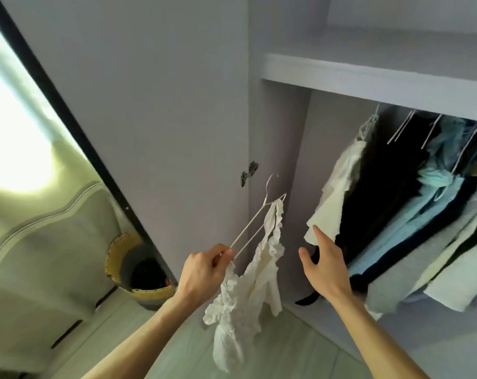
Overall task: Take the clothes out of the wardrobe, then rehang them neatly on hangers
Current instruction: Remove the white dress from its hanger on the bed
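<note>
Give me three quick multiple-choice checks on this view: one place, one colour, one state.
1. Where is the woven basket? A. on the floor by the wardrobe door B. on a chair C. in a hand
2. What colour is the ruffled top? A. black B. white C. blue
3. How is the right hand? A. fisted B. gripping cloth C. open, empty
Answers: A, it stands at the door's foot; B, white fabric on the wire hanger the left hand pinches; C, fingers spread.

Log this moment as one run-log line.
left hand: pinches white hanger | white top: hangs bunched from hanger | right hand: open, reaches toward hung clothes | wardrobe: open
</note>
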`<act>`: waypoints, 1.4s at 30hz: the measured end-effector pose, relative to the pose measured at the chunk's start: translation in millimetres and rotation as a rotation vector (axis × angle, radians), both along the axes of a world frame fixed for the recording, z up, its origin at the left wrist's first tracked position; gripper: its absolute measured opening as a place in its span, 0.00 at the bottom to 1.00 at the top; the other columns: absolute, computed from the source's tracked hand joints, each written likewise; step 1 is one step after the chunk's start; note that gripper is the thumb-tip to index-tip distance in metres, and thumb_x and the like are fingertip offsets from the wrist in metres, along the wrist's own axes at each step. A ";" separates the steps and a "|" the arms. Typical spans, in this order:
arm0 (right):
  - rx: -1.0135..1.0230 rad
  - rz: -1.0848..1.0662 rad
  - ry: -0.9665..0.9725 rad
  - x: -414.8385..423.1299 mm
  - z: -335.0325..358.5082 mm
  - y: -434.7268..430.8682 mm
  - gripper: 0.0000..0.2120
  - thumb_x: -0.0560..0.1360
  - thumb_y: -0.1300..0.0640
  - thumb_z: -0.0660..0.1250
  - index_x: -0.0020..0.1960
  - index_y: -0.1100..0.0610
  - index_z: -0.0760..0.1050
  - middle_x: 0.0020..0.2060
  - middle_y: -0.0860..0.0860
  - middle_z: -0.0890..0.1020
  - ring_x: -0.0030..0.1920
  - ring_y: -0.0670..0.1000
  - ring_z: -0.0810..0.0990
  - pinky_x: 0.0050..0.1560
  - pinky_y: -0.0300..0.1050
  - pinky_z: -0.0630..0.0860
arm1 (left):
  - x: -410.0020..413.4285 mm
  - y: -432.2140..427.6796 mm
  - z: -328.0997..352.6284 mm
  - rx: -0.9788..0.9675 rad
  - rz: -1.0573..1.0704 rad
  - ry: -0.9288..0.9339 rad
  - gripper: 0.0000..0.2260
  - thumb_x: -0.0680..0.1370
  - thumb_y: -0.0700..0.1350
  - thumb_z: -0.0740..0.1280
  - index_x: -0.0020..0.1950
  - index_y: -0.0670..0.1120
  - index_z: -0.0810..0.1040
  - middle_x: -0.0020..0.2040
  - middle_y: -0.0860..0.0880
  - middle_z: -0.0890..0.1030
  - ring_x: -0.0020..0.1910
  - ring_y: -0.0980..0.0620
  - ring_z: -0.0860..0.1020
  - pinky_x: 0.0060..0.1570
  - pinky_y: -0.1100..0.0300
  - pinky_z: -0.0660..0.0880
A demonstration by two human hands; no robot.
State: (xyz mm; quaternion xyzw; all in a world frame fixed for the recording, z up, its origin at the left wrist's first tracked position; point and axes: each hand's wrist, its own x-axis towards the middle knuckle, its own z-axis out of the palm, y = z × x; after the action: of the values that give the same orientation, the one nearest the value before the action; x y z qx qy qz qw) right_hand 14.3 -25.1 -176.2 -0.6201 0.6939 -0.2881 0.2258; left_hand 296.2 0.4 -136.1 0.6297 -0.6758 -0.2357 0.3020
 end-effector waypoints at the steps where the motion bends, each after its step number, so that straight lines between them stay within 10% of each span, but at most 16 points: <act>1: 0.025 0.030 -0.005 6.7 -4.1 5.5 0.32 0.80 0.47 0.63 0.80 0.49 0.55 0.77 0.46 0.63 0.76 0.48 0.60 0.74 0.49 0.61 | 11.1 17.1 -7.1 0.001 -0.009 -0.017 0.10 0.82 0.55 0.62 0.45 0.56 0.80 0.30 0.53 0.80 0.27 0.54 0.75 0.34 0.59 0.76; 10: 0.121 0.472 0.082 78.6 -13.9 19.2 0.27 0.82 0.43 0.59 0.76 0.30 0.50 0.77 0.33 0.43 0.61 0.42 0.76 0.57 0.55 0.78 | 92.7 160.8 -20.2 -0.108 0.051 -0.241 0.13 0.82 0.56 0.60 0.44 0.52 0.79 0.34 0.57 0.79 0.31 0.55 0.77 0.32 0.56 0.76; 15: 0.083 0.754 0.188 140.2 -38.5 17.4 0.16 0.84 0.48 0.54 0.67 0.47 0.74 0.72 0.43 0.68 0.66 0.47 0.73 0.56 0.44 0.67 | 105.5 226.4 -34.2 -0.135 0.178 -0.412 0.14 0.84 0.53 0.61 0.41 0.50 0.76 0.33 0.55 0.77 0.29 0.53 0.72 0.29 0.58 0.71; 22: -0.132 1.234 0.100 201.7 -56.8 19.9 0.16 0.83 0.48 0.57 0.52 0.56 0.80 0.50 0.49 0.78 0.46 0.51 0.78 0.42 0.43 0.72 | 59.7 316.9 -46.4 -0.051 0.726 -0.437 0.12 0.82 0.52 0.63 0.45 0.50 0.82 0.38 0.55 0.83 0.32 0.51 0.78 0.31 0.56 0.73; 33: -0.401 1.727 -0.119 274.4 -6.0 94.3 0.10 0.81 0.54 0.64 0.51 0.59 0.79 0.47 0.54 0.78 0.46 0.56 0.76 0.42 0.44 0.68 | -78.7 402.4 -10.7 0.203 1.602 -0.448 0.17 0.80 0.65 0.54 0.49 0.55 0.74 0.30 0.60 0.70 0.27 0.58 0.72 0.26 0.63 0.69; 42: -0.503 1.972 -0.523 308.0 80.9 225.2 0.12 0.81 0.51 0.63 0.52 0.60 0.78 0.49 0.55 0.77 0.48 0.56 0.73 0.44 0.38 0.60 | -176.8 460.1 70.4 -0.032 2.042 -0.664 0.13 0.79 0.55 0.64 0.41 0.50 0.82 0.29 0.65 0.67 0.33 0.67 0.73 0.29 0.71 0.65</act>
State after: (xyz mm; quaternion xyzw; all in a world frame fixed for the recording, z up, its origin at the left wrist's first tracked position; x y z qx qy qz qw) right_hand 322.2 200.1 -95.2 -0.8580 -0.2685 -0.2375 0.3679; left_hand 119.4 460.6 -65.7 0.9252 0.1189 0.3200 0.1655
